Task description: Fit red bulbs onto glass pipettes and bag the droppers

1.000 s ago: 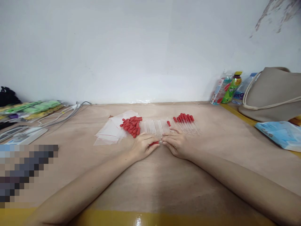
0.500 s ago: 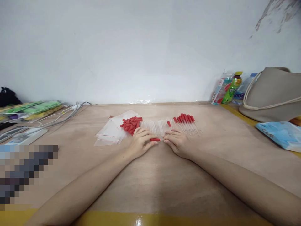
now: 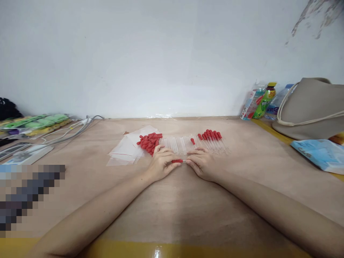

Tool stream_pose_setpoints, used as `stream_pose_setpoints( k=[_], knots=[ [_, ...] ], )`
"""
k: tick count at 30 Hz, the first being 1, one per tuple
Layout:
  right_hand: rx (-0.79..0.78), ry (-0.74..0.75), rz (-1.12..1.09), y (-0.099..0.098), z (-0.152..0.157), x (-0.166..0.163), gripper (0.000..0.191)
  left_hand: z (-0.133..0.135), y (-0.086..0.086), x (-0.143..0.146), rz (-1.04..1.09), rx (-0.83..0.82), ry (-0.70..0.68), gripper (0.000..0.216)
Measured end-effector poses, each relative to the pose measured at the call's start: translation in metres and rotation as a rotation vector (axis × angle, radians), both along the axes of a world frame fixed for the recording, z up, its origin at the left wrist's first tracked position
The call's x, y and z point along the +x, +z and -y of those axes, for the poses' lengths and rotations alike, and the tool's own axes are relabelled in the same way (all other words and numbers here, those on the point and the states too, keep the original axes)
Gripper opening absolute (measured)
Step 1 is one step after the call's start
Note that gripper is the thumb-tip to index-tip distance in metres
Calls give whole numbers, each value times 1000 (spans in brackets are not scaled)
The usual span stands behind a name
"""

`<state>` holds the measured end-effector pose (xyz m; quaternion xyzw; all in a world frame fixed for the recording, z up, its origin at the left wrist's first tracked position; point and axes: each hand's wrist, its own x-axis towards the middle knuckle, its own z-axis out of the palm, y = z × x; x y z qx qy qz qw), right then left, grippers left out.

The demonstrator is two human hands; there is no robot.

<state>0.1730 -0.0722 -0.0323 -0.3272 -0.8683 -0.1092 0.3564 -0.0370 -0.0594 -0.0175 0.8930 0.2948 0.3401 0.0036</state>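
Note:
My left hand [image 3: 161, 164] pinches a small red rubber bulb [image 3: 176, 161], and my right hand [image 3: 201, 164] pinches the clear thin tube [image 3: 184, 161] that meets it; the two hands sit close together on the wooden table [image 3: 172, 211]. Just beyond them lie a heap of loose red bulbs [image 3: 149, 142], a row of bare clear tubes [image 3: 177, 144], and a row of tubes fitted with red bulbs [image 3: 211, 136]. A stack of small clear zip bags [image 3: 126, 150] lies to the left of the heap.
At the right stand bottles [image 3: 264, 100], a beige bag [image 3: 311, 107] and a blue packet [image 3: 319, 152]. At the left lie a green tray [image 3: 37, 123], white cables [image 3: 72, 130] and a flat device [image 3: 27, 154]. A white wall rises behind.
Both hands have shifted slightly away from me, closer to the rows of tubes, with the bulb and tube still held between them.

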Motion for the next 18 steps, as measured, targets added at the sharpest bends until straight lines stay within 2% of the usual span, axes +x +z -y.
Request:
stream_pose_setpoints(
  k=[5, 9, 11, 13, 15, 18],
  knots=[
    [-14, -56, 168, 13, 4, 5, 25, -2, 0, -1, 15, -20, 45, 16],
    [-23, -132, 198, 18, 3, 14, 24, -4, -2, -3, 17, -39, 96, 22],
    [-59, -248, 133, 18, -4, 21, 24, -5, -3, -4, 38, -43, 133, 30],
    [-147, -442, 19, 20, -15, 29, 25, -4, -3, -4, 40, -46, 152, 33],
    [-286, -636, -80, 23, -27, 37, 27, -4, -3, -3, 14, -52, 135, 29],
    [-418, -794, -140, 28, -43, 40, 27, -3, -3, -2, -11, -68, 109, 21]
  ],
)
